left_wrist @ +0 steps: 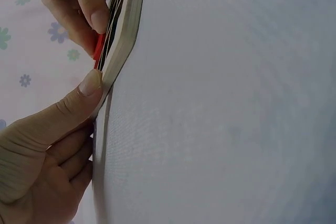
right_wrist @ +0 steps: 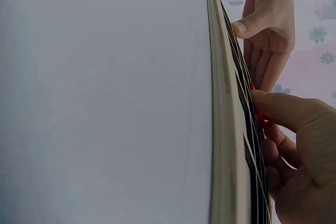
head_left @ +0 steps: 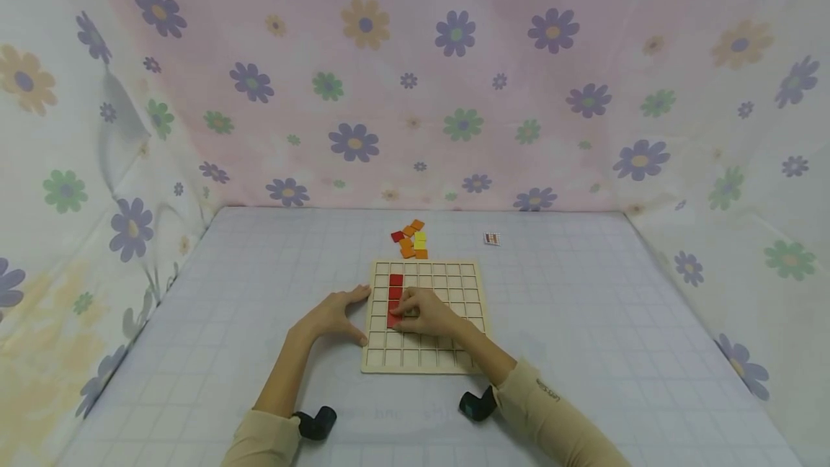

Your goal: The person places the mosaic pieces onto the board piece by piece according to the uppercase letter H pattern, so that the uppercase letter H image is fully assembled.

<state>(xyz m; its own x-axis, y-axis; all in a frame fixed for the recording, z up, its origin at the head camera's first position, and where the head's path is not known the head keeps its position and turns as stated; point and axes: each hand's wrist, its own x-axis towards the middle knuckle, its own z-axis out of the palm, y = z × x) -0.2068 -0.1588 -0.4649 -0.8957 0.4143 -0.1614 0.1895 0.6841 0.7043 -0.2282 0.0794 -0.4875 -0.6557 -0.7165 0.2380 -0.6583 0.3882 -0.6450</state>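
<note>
A square wooden grid board (head_left: pixel 463 295) lies on the table, with red square tiles (head_left: pixel 395 287) lined up in one column near its left side. Over the lower end of that column, my right hand (head_left: pixel 429 314) pinches a red tile (head_left: pixel 393 321) between thumb and fingers, down at the board's surface. The hand partly covers the tiles there. My left hand (head_left: pixel 332 316) is spread along the board's left edge, its thumb touching the rim near the lower left. In the left wrist view, red (left_wrist: pixel 97 48) shows under the right fingertips.
Beyond the board's far edge lie loose orange tiles (head_left: pixel 408 231), yellow tiles (head_left: pixel 420 240) and a red tile (head_left: pixel 398 236). A small printed card (head_left: pixel 492 238) sits farther right. Flower-patterned cloth (head_left: pixel 415 92) walls the table (head_left: pixel 570 308) at the back and sides.
</note>
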